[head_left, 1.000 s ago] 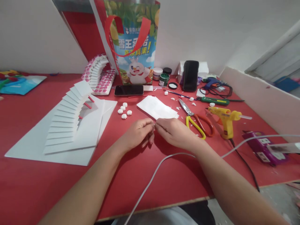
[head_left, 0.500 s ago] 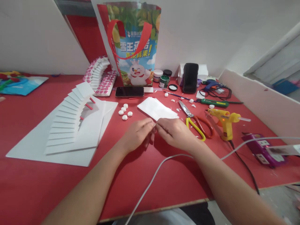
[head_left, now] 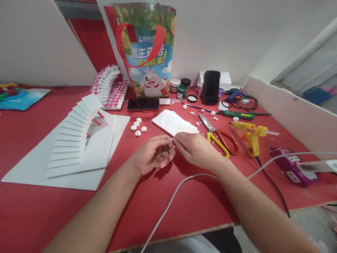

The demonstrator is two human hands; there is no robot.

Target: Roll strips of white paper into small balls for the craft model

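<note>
My left hand [head_left: 154, 154] is turned partly palm up, its thumb and forefinger pinched and the other fingers curled. Its fingertips meet those of my right hand [head_left: 195, 147], which is closed in a pinch with the back of the hand upward. Between the two pinches shows a tiny white piece [head_left: 172, 139], mostly hidden by the fingers; its kind is unclear. Just beyond the hands lies a stack of white paper [head_left: 174, 121]. To its left are several small round white pieces [head_left: 138, 133]. Scissors [head_left: 219, 137] with one yellow and one red handle rest open on the right.
On the red table [head_left: 158, 207] a stepped white foam structure [head_left: 68, 142] stands at left. A yellow glue gun [head_left: 252, 135], a purple box [head_left: 292, 165] and a white cable [head_left: 173, 196] lie right and in front. A phone [head_left: 143, 103] and printed bag [head_left: 151, 52] are behind.
My left hand has rolled over so its palm and curled fingers show more. My right hand has barely moved. The view has shifted slightly.
</note>
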